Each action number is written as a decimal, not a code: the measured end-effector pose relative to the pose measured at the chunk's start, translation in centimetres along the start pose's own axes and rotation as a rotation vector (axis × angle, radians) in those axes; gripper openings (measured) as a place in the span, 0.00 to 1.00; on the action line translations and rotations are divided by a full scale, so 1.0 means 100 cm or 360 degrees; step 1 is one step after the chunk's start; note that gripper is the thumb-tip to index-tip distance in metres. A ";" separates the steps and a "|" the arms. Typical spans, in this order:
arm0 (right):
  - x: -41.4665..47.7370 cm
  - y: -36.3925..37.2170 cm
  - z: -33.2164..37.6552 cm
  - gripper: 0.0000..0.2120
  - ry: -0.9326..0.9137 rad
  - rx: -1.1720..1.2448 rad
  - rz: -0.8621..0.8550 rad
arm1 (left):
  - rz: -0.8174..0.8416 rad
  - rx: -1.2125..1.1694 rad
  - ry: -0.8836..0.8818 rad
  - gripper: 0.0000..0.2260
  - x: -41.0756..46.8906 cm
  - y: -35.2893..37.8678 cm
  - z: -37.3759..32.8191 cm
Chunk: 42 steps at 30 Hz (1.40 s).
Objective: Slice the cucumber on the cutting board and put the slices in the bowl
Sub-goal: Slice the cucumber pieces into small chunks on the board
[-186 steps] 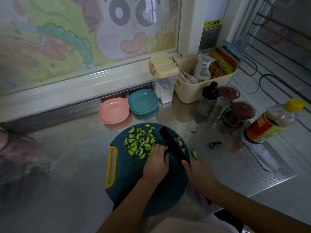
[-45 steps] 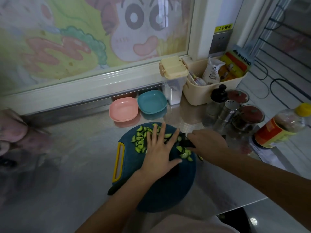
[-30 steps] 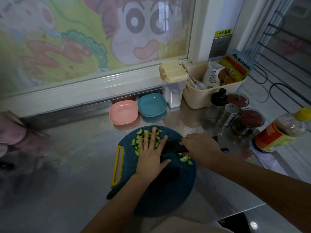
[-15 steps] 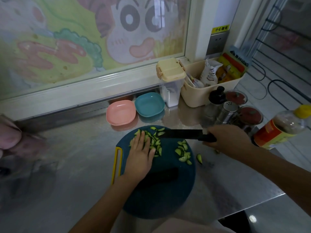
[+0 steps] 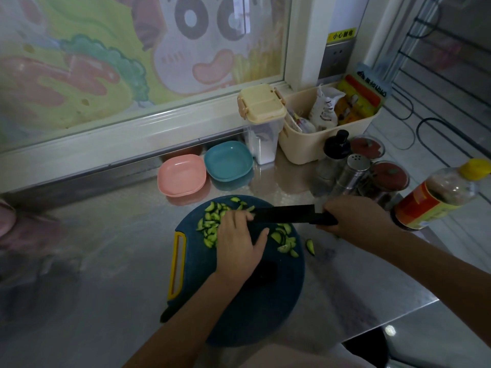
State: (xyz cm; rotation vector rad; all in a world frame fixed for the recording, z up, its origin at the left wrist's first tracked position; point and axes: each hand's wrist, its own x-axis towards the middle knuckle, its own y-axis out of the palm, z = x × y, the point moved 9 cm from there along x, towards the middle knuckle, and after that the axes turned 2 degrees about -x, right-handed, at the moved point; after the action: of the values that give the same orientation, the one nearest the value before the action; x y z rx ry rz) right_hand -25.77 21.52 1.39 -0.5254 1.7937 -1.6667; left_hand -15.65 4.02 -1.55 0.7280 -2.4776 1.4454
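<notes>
A round dark blue cutting board (image 5: 239, 301) with a yellow handle lies on the steel counter. Green cucumber slices (image 5: 211, 224) are heaped at its far left, and a smaller group (image 5: 285, 239) lies at its right. One slice (image 5: 310, 247) sits off the board on the counter. My left hand (image 5: 239, 241) rests over the left heap, fingers curled against the slices. My right hand (image 5: 356, 219) grips the handle of a black knife (image 5: 284, 214), whose blade lies level across the far part of the board, tip at my left fingers. A pink bowl (image 5: 182, 179) and a teal bowl (image 5: 228, 160) stand behind the board.
A clear container with a cream lid (image 5: 261, 123) and a cream basket of packets (image 5: 326, 128) stand at the back right. Shakers and red-lidded jars (image 5: 372, 171) crowd the right, with a sauce bottle (image 5: 438, 195) lying nearby. The counter edge runs at lower right.
My left hand went from lying flat on the slices to curling its fingers over them. The knife, held by my right hand, swung out sideways and now points at my left fingers.
</notes>
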 end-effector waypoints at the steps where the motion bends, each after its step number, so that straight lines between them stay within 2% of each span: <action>1: 0.001 -0.002 0.005 0.12 -0.0033 -0.0030 -0.0023 | 0.0045 0.0070 -0.0020 0.20 0.000 0.003 0.002; 3: 0.004 -0.006 0.015 0.13 -0.0100 -0.0076 -0.0078 | 0.0205 0.0275 0.0033 0.32 0.000 0.014 0.004; 4: 0.006 -0.008 0.019 0.13 -0.0130 -0.0097 -0.0098 | 0.0288 0.0372 0.0087 0.34 0.000 0.020 0.005; 6: 0.010 -0.010 0.025 0.12 -0.0177 -0.0133 -0.0109 | 0.0387 0.0447 0.0164 0.32 -0.002 0.028 0.010; 10: 0.011 -0.010 0.033 0.14 -0.0238 -0.0151 -0.0108 | 0.0430 0.0350 0.0199 0.27 -0.008 0.027 0.023; 19: 0.006 -0.011 0.007 0.12 -0.0120 -0.0024 -0.0118 | 0.0425 0.0390 0.0035 0.33 -0.011 0.013 0.073; 23: 0.005 -0.010 0.001 0.14 -0.0146 -0.0065 -0.0084 | 0.0301 0.0191 -0.0008 0.28 -0.005 0.002 0.063; 27: 0.004 -0.009 0.012 0.14 -0.0208 -0.0113 -0.0098 | 0.0293 0.0018 0.0224 0.23 -0.007 0.001 0.032; 31: 0.006 -0.012 0.018 0.14 -0.0219 -0.0147 -0.0113 | 0.0352 0.0134 0.0403 0.23 -0.021 0.009 0.016; 42: 0.008 -0.014 0.029 0.14 -0.0238 -0.0186 -0.0188 | 0.0328 0.0271 0.0287 0.22 -0.024 0.009 0.040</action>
State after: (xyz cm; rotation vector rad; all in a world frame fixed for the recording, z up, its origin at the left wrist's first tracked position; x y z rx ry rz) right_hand -24.52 18.66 2.66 -0.8006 1.7870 -1.5616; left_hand -13.68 1.73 -5.24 0.3567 -2.3693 1.7265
